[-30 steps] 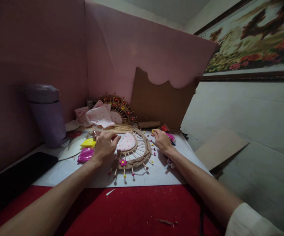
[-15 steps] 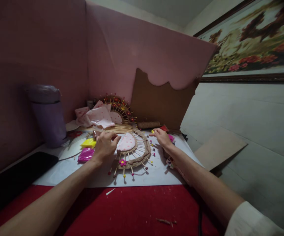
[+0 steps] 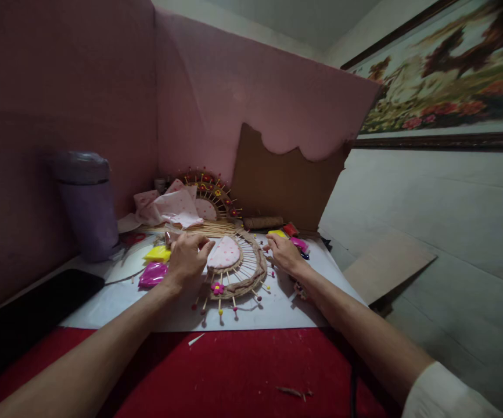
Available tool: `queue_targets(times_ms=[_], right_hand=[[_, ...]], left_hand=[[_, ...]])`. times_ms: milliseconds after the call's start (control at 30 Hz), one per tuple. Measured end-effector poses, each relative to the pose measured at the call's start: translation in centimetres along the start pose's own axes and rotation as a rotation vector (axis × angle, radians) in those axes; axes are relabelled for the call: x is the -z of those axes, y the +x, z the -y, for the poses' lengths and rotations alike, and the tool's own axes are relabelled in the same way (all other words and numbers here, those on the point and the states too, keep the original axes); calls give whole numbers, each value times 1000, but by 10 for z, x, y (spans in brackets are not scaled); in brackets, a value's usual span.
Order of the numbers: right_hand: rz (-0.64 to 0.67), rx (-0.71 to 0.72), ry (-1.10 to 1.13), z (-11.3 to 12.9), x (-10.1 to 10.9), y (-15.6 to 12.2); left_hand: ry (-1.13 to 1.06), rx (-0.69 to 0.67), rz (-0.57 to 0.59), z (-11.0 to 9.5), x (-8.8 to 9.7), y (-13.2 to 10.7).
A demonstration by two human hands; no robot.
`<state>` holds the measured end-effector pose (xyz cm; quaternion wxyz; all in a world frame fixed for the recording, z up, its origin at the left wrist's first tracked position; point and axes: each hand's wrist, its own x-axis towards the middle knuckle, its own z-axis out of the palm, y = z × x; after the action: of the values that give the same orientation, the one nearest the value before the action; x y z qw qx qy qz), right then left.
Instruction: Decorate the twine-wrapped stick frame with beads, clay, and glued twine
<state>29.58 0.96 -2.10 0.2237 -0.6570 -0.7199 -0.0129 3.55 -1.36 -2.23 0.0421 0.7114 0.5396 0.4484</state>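
A half-round craft (image 3: 258,264) of sticks and brown twisted cord lies on the white sheet, its stick tips carrying small coloured beads. On it are a pink dotted fabric half-circle (image 3: 224,253) and a magenta flower with a yellow centre (image 3: 217,288). My left hand (image 3: 187,258) is at its left side, thumb and forefinger drawn together; anything between them is too small to make out. My right hand (image 3: 285,253) hovers by the beaded right edge with curled fingers, their hold unclear. Beside my left hand lie a yellow packet (image 3: 157,253) and a magenta packet (image 3: 152,275).
Behind stand a second beaded half-round (image 3: 216,188), crumpled dotted fabric (image 3: 175,206), and a roll of cord (image 3: 263,222). More coloured packets (image 3: 298,244) lie beyond my right hand. A purple tumbler (image 3: 88,215) and a black flat object (image 3: 46,302) are at left.
My right hand has moved slightly left and down, away from the yellow packet at the back right, towards the craft's edge. My left hand has barely moved.
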Motion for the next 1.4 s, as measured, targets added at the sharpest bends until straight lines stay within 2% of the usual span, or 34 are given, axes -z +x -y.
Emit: queue_targets(times_ms=[267,433,633,800,1033,1267,1400], right_hand=[[27,43,-5,3,-5,0],[12,17,-14,5,-3,-1],[5,26,-25,1,-10,2],[-6,75,-57,2,-10,-3],[-8,184,-72,13,0,-21],[-46,67,53,6,0,-7],[-46,50,77,1,-3,-1]], left_hand=[[8,9,1,-2,0,0],[2,9,1,-2,0,-1],[-1,1,2,-1,0,0],[-5,1,-7,-1,-1,-1],[2,-1,-10,0,0,-1],[0,0,-15,0,-1,-1],[3,1,-18,-1,-1,-1]])
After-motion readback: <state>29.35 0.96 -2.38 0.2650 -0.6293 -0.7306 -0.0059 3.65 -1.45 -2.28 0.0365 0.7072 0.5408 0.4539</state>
